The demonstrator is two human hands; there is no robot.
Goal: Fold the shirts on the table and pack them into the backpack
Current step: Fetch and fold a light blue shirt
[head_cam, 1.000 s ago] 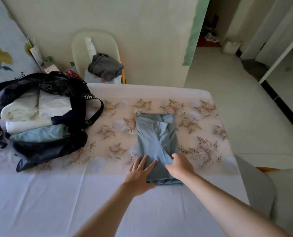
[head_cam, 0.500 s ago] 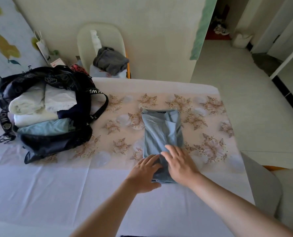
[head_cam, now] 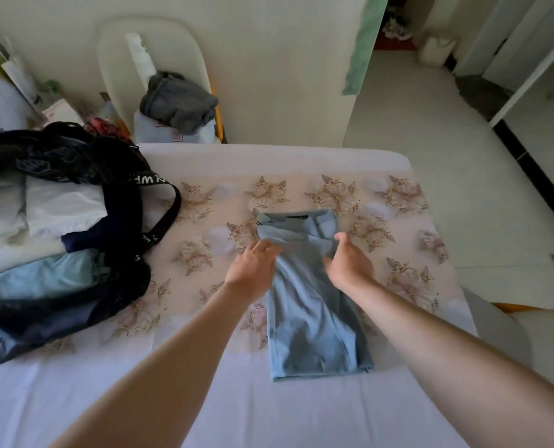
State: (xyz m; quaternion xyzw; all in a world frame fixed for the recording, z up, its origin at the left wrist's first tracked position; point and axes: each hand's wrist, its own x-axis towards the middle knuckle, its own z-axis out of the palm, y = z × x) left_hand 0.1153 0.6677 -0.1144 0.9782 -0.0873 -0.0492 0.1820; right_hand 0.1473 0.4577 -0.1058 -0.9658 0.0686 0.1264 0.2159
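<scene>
A light blue shirt (head_cam: 311, 318) lies on the table (head_cam: 204, 399), folded into a long narrow strip with its collar at the far end. My left hand (head_cam: 253, 270) grips the shirt's left edge just below the collar. My right hand (head_cam: 347, 263) grips the right edge at the same height, fingers curled over the cloth. At the table's left an open black backpack (head_cam: 75, 240) lies on its side, holding folded white and light blue shirts (head_cam: 59, 215).
A floral cloth (head_cam: 382, 205) covers the far half of the table. Behind the table stands a white chair (head_cam: 114, 59) with a grey garment (head_cam: 178, 98) on it. Another chair (head_cam: 502, 334) is at the table's right edge.
Both hands moved from the shirt's near end up to its collar end and took hold of its two side edges. The camera view shifted closer over the table.
</scene>
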